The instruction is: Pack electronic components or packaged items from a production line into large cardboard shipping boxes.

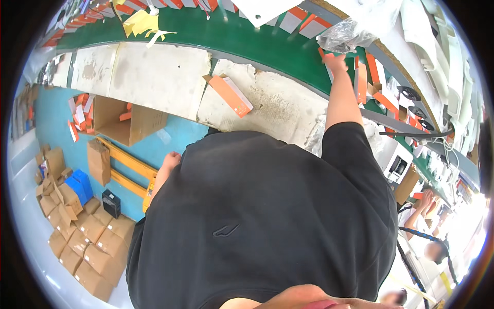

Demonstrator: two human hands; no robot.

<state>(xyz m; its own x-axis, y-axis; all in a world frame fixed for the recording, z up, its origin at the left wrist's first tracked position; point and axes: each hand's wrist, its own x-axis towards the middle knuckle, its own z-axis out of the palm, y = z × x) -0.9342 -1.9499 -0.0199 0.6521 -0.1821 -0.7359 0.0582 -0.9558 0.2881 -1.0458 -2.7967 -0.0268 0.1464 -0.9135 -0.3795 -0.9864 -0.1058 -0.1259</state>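
Note:
My right arm stretches out over the green conveyor belt (pixel 303 64) at the far right. The fingers of my right hand (pixel 336 63) are closed on a small orange and white carton (pixel 329 73), most of it hidden by the hand. Just right of it stands another orange carton (pixel 362 82). A clear plastic bag (pixel 339 38) lies right beyond the fingers. My left hand (pixel 171 160) hangs low at my left side, fingers curled in, with nothing visible in it. On the worn white ledge (pixel 159 74) in front of me lies an orange carton (pixel 230 95) with its end flap open.
A large open cardboard box (pixel 116 121) stands left, beside a yellow pallet-truck frame (pixel 131 159). Several brown cartons (pixel 92 242) are stacked at the lower left near a blue box (pixel 78 186). Torn yellow paper (pixel 141 23) hangs over the belt. Another person's hands (pixel 426 200) work at right.

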